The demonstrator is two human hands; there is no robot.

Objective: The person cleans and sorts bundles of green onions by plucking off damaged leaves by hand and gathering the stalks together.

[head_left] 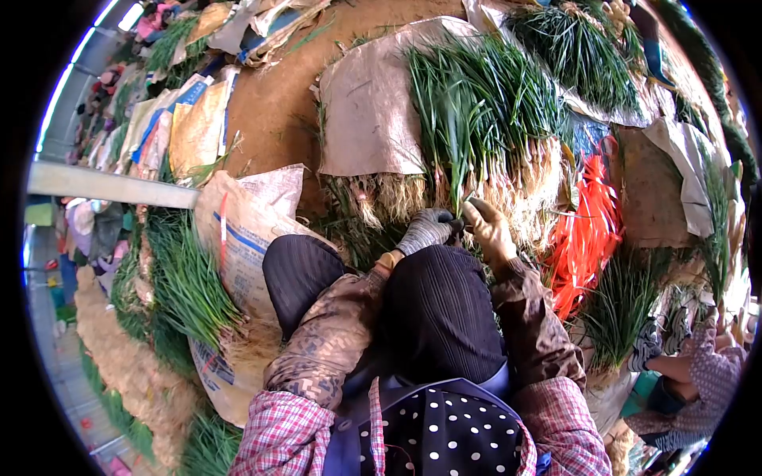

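My left hand (429, 228), in a grey striped glove with dark fingertips, is closed just beyond my knees. Close by on its right, my right hand (490, 228) wears a dirty yellowish glove, its thumb and fingers pinched together. Between them they hold a green onion plant (458, 170), leaves pointing away from me; its lower end is hidden by my fingers. Just past my hands lies a wide pile of green onions (508, 95) with pale, hairy roots (530, 186) facing me. A whitish woven sack (369, 103) covers part of the pile on the left.
Red plastic strips (586, 238) hang in a bunch on the right. At left, more green onions (190, 278) lie by a printed sack (246, 230), under a metal pole (111, 184). Another person (694, 381) sits at lower right. Bare brown ground (278, 103) shows ahead.
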